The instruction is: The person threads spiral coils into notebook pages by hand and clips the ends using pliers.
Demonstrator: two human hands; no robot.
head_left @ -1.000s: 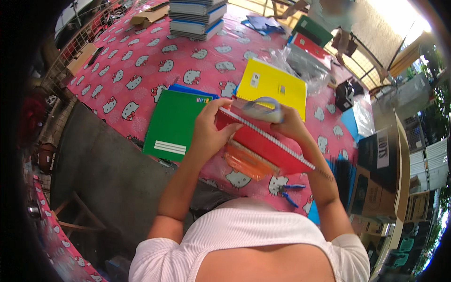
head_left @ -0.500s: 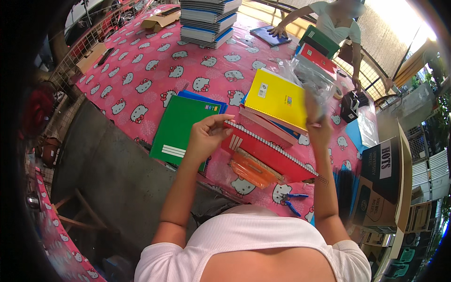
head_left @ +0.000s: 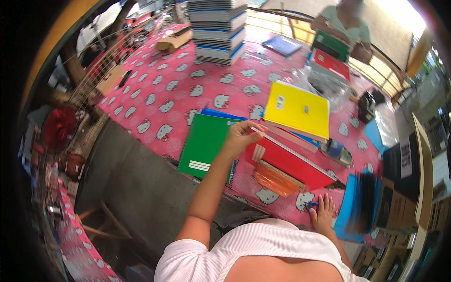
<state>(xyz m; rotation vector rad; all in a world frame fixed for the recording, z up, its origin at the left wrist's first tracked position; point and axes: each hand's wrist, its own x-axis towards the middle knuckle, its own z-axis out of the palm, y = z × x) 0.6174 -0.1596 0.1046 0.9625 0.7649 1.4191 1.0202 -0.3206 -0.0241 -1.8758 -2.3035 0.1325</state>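
Note:
Between the thumb and fingers of my left hand (head_left: pixel 244 138) is the top corner of a red spiral notebook (head_left: pixel 296 162), tilted up with its coil edge uppermost. An orange plastic-wrapped bundle (head_left: pixel 275 181) lies against its near side. My right hand (head_left: pixel 323 215) rests low on the table, fingers stretched out, over small blue-handled pliers (head_left: pixel 310 205) that it partly hides. Left of the red notebook lies a green spiral notebook (head_left: pixel 206 145) on blue ones. Beyond it, a yellow notebook (head_left: pixel 298 110) tops a small pile.
A tall notebook stack (head_left: pixel 218 35) stands at the back. At right are an open carton (head_left: pixel 406 174), black coils (head_left: pixel 366 202) on a blue sheet, and a blurred grey-blue object (head_left: pixel 336 152). A person (head_left: pixel 345 26) stands across the pink-covered table (head_left: pixel 155 105).
My right hand has come down from beside the yellow notebook to the pliers. The grey-blue object now lies near that pile. The other person's hand has left the dark blue notebook. The view has shifted.

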